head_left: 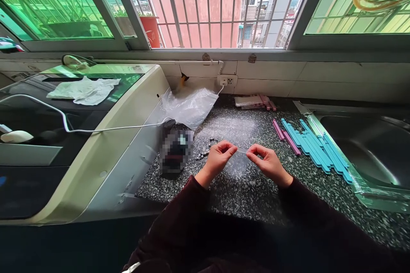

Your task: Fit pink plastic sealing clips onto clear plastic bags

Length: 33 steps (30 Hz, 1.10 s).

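Observation:
My left hand (218,160) and my right hand (268,163) meet over the middle of the dark speckled counter, thumbs pinched against fingers. Between them stretches the edge of a small clear plastic bag (237,166), whose see-through body hangs below and is hard to make out. Just left of my left hand lies a small chain-like item (205,151), too small to name. Off to the right of my right hand lie several flat light-blue strips (307,143) in a loose pile, with pink strips (291,143) beside them.
A stack of clear packets with pink ends (251,101) lies near the wall. A crumpled clear plastic bag (192,104) and a blurred-out dark object (176,151) sit left, against a washing machine (128,111) crossed by a white cable (128,129). A steel sink (339,136) is right.

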Each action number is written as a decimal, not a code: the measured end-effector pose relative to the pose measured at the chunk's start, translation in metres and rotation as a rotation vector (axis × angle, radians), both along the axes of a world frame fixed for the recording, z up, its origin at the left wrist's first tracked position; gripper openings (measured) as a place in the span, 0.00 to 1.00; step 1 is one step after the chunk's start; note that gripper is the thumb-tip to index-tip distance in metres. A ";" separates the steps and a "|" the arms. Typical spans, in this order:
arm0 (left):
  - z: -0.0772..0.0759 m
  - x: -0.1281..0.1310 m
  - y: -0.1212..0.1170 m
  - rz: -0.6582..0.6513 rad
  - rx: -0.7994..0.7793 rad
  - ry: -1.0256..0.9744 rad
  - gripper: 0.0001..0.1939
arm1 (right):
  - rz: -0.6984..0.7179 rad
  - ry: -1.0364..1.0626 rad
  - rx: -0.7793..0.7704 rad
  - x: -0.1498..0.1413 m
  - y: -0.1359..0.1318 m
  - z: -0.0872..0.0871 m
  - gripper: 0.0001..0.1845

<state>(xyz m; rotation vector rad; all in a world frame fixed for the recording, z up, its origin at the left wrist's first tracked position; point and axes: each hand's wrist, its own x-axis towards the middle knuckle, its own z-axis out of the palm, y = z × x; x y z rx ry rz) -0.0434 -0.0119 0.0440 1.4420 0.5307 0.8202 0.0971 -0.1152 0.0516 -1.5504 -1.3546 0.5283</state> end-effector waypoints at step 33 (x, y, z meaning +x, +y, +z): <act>-0.010 0.004 0.012 0.124 -0.137 -0.023 0.14 | -0.027 -0.142 -0.011 0.002 0.006 -0.010 0.09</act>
